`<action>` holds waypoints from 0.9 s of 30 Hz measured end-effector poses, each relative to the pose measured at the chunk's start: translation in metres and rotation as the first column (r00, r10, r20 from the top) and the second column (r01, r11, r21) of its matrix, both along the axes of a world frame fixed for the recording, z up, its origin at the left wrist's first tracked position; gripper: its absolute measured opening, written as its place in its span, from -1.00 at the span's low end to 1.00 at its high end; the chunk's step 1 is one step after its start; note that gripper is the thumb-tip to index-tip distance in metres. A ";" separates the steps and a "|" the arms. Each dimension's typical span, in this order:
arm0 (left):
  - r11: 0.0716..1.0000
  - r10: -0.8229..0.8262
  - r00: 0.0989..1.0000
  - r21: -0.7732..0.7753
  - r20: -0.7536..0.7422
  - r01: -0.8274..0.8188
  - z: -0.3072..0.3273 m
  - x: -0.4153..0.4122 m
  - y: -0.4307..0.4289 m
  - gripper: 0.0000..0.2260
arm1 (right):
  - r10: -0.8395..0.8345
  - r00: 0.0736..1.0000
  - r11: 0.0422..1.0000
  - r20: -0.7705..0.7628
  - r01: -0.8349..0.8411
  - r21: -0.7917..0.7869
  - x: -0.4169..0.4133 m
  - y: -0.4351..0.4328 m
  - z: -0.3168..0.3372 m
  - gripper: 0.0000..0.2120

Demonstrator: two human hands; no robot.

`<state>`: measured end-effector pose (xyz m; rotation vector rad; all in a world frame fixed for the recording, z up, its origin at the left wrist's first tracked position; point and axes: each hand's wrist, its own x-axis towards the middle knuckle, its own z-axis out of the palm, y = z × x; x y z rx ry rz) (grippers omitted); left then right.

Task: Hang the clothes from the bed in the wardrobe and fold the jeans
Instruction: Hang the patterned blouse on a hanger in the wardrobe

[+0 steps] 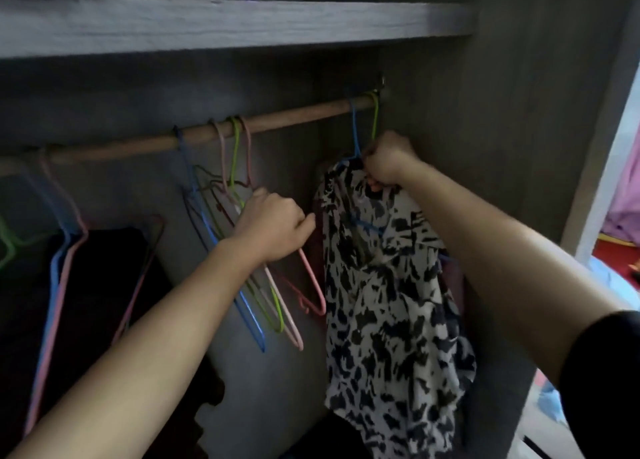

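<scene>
While both arms reach into the wardrobe [502,140], I see the right hand [388,161] upper right of ctr, fist curled tight at the neck of a blue hanger [355,129] & pinching the collar of the black-&-white print blouse [391,303]. That hanger's hook sits over the wooden rod [294,117] near its right end, w/ a green hook [375,116] just beside it. Blouse hangs down ctr-right of the frame, bunched, against the wardrobe's side wall.

Left hand [273,226] is mid-frame, fingers curled round part of a bunch of empty hangers [252,306] (blue, green, pink) that hang from the rod's middle & slant down to the right. A pink one runs out from under the fist; can't tell exactly which others it grips.

Lower left: dark clothes [97,285] hanging, w/ pink & blue hangers beside them. Grey shelf [207,26] spans the top. Far right edge, outside the wardrobe, some pink cloth [627,195], blurred.
</scene>
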<state>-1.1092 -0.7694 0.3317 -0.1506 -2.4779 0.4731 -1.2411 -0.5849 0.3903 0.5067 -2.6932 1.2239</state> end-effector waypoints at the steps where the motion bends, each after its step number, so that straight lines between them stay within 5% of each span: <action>1: 1.000 -0.012 1.000 0.011 -0.010 0.012 -0.001 0.001 -0.001 -0.51 | 0.014 1.000 0.999 -0.011 -0.014 0.031 0.001 -0.002 -0.009 -0.80; 8: 0.984 -0.092 0.994 0.147 -0.062 0.100 0.001 0.012 -0.001 -0.57 | 0.125 0.947 0.981 -0.296 -0.074 0.178 0.025 0.011 -0.018 -0.68; 16: 0.929 -0.090 0.984 0.342 -0.154 0.139 -0.020 0.071 0.009 -0.58 | -0.050 0.765 0.974 -0.642 0.179 0.137 0.104 0.054 -0.094 -0.49; 21: 0.848 -0.161 0.906 0.414 -0.391 0.330 -0.063 0.135 0.042 -0.63 | -0.211 0.740 0.951 -0.639 0.307 0.041 0.182 0.083 -0.162 -0.49; 27: 0.691 -0.275 0.831 0.502 -0.483 0.520 -0.155 0.218 0.107 -0.65 | -0.307 0.818 0.867 -0.486 0.451 0.212 0.315 0.139 -0.271 -0.49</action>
